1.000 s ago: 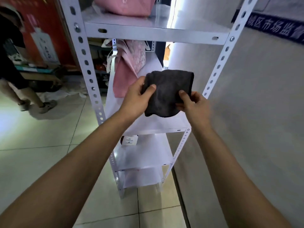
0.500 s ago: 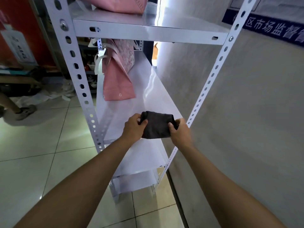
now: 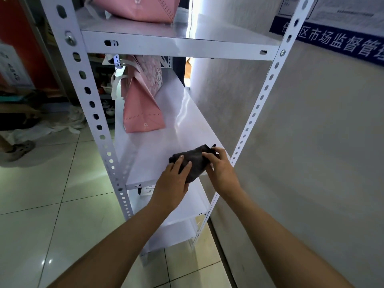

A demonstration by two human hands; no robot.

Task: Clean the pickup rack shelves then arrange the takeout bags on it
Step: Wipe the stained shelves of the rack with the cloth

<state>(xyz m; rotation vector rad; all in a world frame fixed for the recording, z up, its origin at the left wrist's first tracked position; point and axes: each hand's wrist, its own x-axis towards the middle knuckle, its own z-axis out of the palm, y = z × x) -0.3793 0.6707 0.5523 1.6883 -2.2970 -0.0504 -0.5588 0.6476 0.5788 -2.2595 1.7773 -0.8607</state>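
A white metal rack [image 3: 95, 113] stands against the grey wall. On its middle shelf [image 3: 166, 140] lies a dark grey cloth [image 3: 195, 161], bunched up near the front right corner. My left hand [image 3: 172, 179] lies on the cloth's near left part with fingers fairly straight. My right hand [image 3: 218, 165] pinches the cloth's right edge between thumb and fingers. Farther back on the same shelf stands a pink takeout bag [image 3: 143, 109] with white handles. Another pink bag [image 3: 137, 7] sits on the shelf above.
Two lower shelves [image 3: 187, 206] show beneath my hands, one with a small white label at its front. The grey wall [image 3: 311, 142] with a blue sign runs close on the right. Tiled floor lies to the left, where a person's foot [image 3: 20, 148] stands.
The cloth went from held up and spread in front of the shelf down onto the middle shelf. Both hands came down with it and now bunch it near the front right corner.
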